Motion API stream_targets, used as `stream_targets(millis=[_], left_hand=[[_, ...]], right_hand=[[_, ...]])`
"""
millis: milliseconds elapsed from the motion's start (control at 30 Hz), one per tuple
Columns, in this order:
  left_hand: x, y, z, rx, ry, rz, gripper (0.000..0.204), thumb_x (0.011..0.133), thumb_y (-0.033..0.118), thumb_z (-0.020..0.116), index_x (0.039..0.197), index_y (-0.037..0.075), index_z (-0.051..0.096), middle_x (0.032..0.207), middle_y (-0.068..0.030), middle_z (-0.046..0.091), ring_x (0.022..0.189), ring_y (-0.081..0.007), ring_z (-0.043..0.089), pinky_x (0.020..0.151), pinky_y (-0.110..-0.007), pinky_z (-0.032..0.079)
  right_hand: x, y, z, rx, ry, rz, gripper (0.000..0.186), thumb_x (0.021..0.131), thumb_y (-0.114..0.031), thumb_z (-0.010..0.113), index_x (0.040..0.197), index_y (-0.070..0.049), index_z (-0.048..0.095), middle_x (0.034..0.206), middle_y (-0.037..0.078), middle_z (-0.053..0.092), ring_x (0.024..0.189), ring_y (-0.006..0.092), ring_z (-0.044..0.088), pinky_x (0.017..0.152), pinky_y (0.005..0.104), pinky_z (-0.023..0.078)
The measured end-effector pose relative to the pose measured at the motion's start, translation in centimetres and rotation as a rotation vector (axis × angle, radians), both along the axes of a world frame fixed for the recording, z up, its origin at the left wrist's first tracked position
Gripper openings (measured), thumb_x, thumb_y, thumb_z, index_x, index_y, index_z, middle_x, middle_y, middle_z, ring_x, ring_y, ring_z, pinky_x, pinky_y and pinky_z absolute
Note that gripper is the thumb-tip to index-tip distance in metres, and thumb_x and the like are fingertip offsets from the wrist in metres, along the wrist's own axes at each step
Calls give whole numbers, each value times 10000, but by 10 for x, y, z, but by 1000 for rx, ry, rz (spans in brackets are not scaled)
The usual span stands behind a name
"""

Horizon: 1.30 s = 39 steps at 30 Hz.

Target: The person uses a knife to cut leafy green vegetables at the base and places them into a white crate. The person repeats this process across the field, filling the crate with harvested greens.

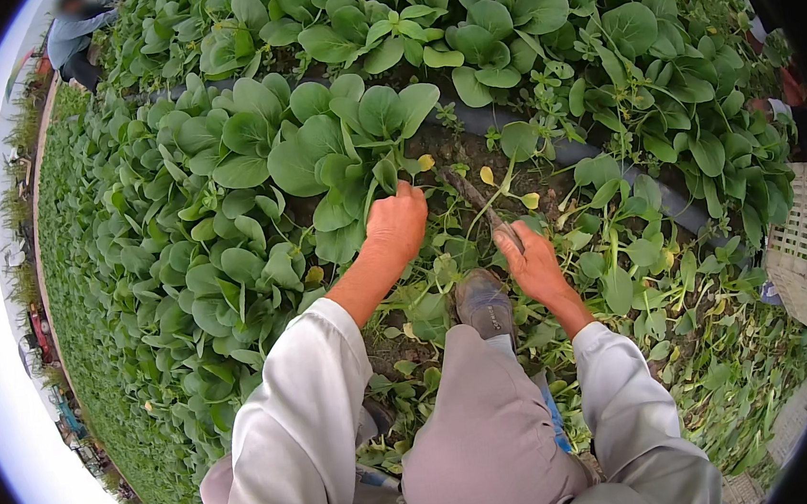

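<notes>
My left hand (398, 222) is closed around the lower stems of a leafy green plant (330, 153) with broad, rounded leaves, like bok choy. In my right hand (531, 265) is the handle of a knife (478, 199). Its narrow, dirt-brown blade points up and left toward the soil beside the plant's base. The blade's tip is hard to make out against the ground. Fingers of my left hand partly hide the stems.
Dense rows of the same greens (242, 276) spread left and ahead. A dark pipe (673, 202) crosses between rows. Cut leaves (722, 378) litter the ground at right, near a pale crate (795, 251). My shoe (483, 305) stands below the knife. Another person (78, 40) is far left.
</notes>
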<state>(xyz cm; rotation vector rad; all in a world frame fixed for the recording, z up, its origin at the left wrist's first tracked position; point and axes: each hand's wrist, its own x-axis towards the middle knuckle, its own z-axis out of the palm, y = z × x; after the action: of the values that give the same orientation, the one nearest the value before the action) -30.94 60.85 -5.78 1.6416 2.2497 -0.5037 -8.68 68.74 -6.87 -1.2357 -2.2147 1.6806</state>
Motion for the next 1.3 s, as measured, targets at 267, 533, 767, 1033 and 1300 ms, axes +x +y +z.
stream_targets(millis=[267, 533, 767, 1033, 1300], left_hand=[[-29, -64, -21, 226, 17, -32, 500, 816, 128, 561, 1302, 63, 460, 1209, -150, 578, 623, -268, 680, 563, -389, 545], [-31, -74, -39, 277, 1, 15, 486, 813, 111, 544, 1285, 22, 475, 1122, -134, 613, 630, -261, 676, 544, -395, 542], [-26, -74, -35, 239, -13, 90, 445, 805, 89, 548, 1246, 48, 500, 1029, -111, 609, 634, -279, 670, 538, -409, 536], [-11, -44, 48, 647, -649, 238, 320, 854, 19, 597, 1168, 80, 595, 1066, -134, 623, 885, -324, 633, 764, -343, 517], [13, 14, 94, 191, -1485, 596, 406, 987, 360, 514, 1239, 49, 583, 1049, -26, 624, 955, -124, 542, 872, -277, 437]], right_hand=[[-40, 3, -50, 62, -91, 149, 464, 965, -434, 485, 1045, 20, 541, 899, 305, 626, 865, 499, 585, 728, 530, 450], [-55, -6, -69, 49, -194, 209, 458, 974, -448, 462, 1061, 0, 507, 837, 289, 639, 820, 492, 602, 700, 542, 467], [-73, -19, -75, 258, -372, 338, 384, 979, -423, 455, 1003, -42, 497, 820, 235, 673, 774, 429, 652, 671, 538, 505], [-16, 2, -44, 244, 71, -9, 302, 961, -330, 544, 1091, -60, 576, 830, 172, 659, 714, 366, 635, 639, 461, 483], [-18, 70, 71, -336, 668, -187, 438, 831, -299, 739, 1100, -7, 551, 1007, 117, 633, 535, 32, 475, 422, 190, 334]])
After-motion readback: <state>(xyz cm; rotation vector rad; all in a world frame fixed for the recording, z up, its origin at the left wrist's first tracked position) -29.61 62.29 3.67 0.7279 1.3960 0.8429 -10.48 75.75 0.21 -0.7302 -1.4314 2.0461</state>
